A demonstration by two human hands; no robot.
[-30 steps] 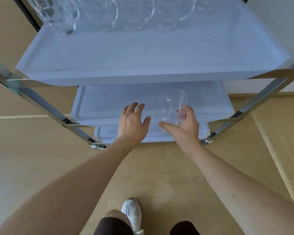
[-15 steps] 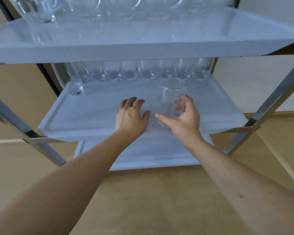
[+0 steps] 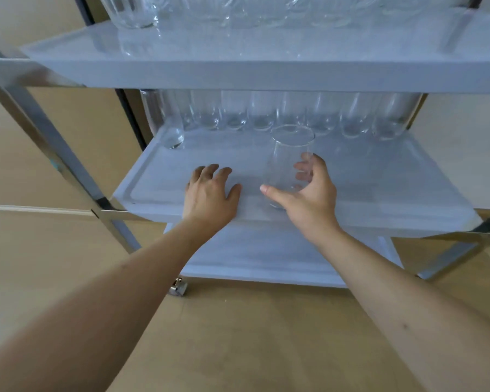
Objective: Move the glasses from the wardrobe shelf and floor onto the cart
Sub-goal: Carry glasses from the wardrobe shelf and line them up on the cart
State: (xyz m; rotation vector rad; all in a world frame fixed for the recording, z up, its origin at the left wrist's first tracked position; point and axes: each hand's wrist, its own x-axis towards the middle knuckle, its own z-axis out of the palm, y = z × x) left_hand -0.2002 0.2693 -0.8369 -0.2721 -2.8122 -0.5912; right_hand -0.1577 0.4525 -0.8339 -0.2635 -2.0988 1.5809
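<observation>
We had one glass (image 3: 290,162) held upright in our right hand (image 3: 313,198), its grip curled round it over the cart's middle shelf (image 3: 159,190). Left hand (image 3: 210,196) rested spread on that shelf. Roughly nine glasses (image 3: 294,114) lined the back, hard to count exactly.

— What does the person wear on the arms?
— Nothing: both forearms are bare to the frame edge, the left hand (image 3: 210,198) and right hand (image 3: 313,198) ungloved, without rings.

Single head view, worn camera, wide-angle.
Looks forward and down past both forearms, close to the cart (image 3: 68,168) middle shelf (image 3: 379,193) (top shelf cropped); floor (image 3: 252,335) below.
</observation>
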